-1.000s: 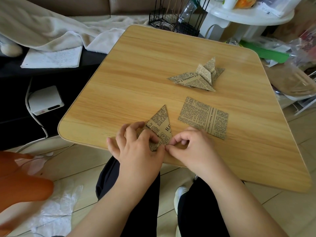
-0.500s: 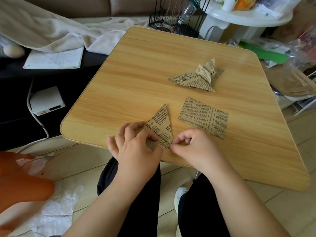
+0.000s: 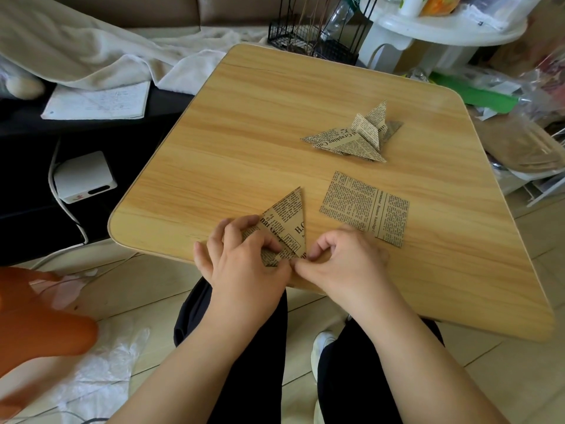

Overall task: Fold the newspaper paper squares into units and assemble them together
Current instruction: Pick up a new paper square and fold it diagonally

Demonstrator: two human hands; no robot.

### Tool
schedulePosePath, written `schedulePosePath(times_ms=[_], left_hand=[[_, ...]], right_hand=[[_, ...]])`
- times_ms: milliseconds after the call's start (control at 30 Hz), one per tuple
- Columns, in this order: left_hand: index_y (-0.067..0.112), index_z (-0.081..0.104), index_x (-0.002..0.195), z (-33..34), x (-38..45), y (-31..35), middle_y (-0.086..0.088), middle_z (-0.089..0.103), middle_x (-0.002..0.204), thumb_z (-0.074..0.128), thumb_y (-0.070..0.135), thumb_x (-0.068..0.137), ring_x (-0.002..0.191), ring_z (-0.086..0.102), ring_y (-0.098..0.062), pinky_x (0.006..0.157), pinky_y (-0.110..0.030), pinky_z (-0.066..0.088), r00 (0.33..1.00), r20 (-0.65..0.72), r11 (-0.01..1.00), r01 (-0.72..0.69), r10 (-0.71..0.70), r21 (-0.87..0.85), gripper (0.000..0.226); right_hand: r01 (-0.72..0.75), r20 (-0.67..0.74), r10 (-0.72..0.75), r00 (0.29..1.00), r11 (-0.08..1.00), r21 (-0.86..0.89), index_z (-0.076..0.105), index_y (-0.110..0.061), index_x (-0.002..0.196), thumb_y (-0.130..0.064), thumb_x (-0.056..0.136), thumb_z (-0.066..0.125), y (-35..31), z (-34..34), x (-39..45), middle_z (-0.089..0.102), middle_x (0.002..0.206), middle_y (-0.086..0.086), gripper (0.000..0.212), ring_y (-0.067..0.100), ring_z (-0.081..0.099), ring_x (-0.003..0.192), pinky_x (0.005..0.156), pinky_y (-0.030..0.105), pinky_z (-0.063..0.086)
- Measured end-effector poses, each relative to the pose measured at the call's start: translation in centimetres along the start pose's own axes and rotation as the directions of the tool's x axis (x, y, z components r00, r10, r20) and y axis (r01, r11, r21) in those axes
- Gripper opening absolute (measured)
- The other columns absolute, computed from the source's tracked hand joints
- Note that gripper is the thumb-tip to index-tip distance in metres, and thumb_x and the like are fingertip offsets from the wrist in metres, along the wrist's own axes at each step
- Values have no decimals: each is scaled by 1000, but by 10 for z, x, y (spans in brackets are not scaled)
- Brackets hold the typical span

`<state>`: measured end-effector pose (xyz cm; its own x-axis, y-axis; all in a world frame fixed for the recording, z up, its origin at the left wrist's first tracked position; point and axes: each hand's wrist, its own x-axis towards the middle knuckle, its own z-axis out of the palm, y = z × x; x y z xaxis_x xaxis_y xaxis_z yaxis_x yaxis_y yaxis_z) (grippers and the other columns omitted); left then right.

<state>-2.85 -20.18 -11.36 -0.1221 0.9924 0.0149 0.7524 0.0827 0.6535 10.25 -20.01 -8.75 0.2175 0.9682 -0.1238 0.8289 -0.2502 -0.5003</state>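
A newspaper-print square folded into a pointed triangle lies at the near edge of the wooden table. My left hand covers its lower left part, fingers curled and pressing a folded flap down. My right hand sits at the triangle's lower right corner, thumb and forefinger pinching there. A flat unfolded newspaper square lies just right of the triangle. Further back, a small pile of finished folded units rests on the table.
Black wire basket and a white round side table stand behind the table. Plastic bags and a green item crowd the right. A white box with cable, a notebook and a blanket lie left. An orange object is at lower left.
The hands stay on the triangle's lower part; my right fingers have shifted slightly along the bottom right corner. The flat square and the pile have not moved.
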Motion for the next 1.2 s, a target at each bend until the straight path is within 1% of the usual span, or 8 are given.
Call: schedulePosePath(times_ms=[100,300,500,800,933,1033,1100,1200], left_hand=[[41,54,77,-3,0,-3,26,35,129,72,32,71,135,8,-4,102,-25,-12,1000,16,1000,-8,8,5,21],[45,55,73,-9,-2,-6,27,36,125,71,36,68,135,15,-6,106,-24,-8,999,10,999,-37,37,-23,19],[56,53,67,-19,-1,-10,17,35,137,74,28,68,131,22,-11,105,-23,-5,999,-7,999,-40,40,-17,35],[58,58,69,-27,1,-15,21,40,132,71,22,68,126,25,-8,102,-20,-1,997,33,998,-67,67,-14,38],[56,52,62,-25,0,-13,21,38,131,66,27,68,127,22,-7,103,-22,-6,999,35,999,-24,25,-24,33],[51,52,59,-22,0,-8,23,36,127,67,39,67,128,18,-5,110,-32,-7,998,34,998,46,-45,-40,20],[49,51,59,-19,0,-6,22,36,128,73,40,66,129,17,-6,111,-36,-8,998,25,998,58,-58,-19,25],[50,49,58,-19,2,-7,20,35,131,75,38,65,127,14,-4,109,-32,-10,998,34,999,48,-47,-10,29]], right_hand=[[4,-4,-4,1000,999,-47,57,-25,64,-54,60,75,-1,2,-2,45,80,-20,35,12,36,100,83,34,22],[5,38,-2,999,997,-71,51,-28,69,-57,64,72,0,3,-3,37,85,-19,37,10,24,97,83,32,19],[13,35,-11,999,998,-58,49,-27,68,-55,65,71,1,3,-4,38,87,-19,36,10,25,98,82,32,19],[-6,51,10,999,997,-71,49,-27,69,-54,66,71,-1,2,-4,39,88,-18,35,15,33,106,85,33,20],[-28,41,34,999,990,-137,50,-27,75,-56,63,68,-8,6,-6,41,97,-11,36,19,34,114,85,36,22],[-39,27,43,999,988,-150,49,-27,76,-60,62,68,-8,7,-7,40,98,-10,41,18,34,113,83,36,21],[-38,31,43,999,989,-141,49,-27,77,-59,61,68,-8,7,-7,41,98,-10,40,18,34,113,83,37,22],[-32,55,39,998,992,-123,50,-27,76,-56,62,68,-8,4,-7,41,98,-11,37,17,33,111,83,36,22]])
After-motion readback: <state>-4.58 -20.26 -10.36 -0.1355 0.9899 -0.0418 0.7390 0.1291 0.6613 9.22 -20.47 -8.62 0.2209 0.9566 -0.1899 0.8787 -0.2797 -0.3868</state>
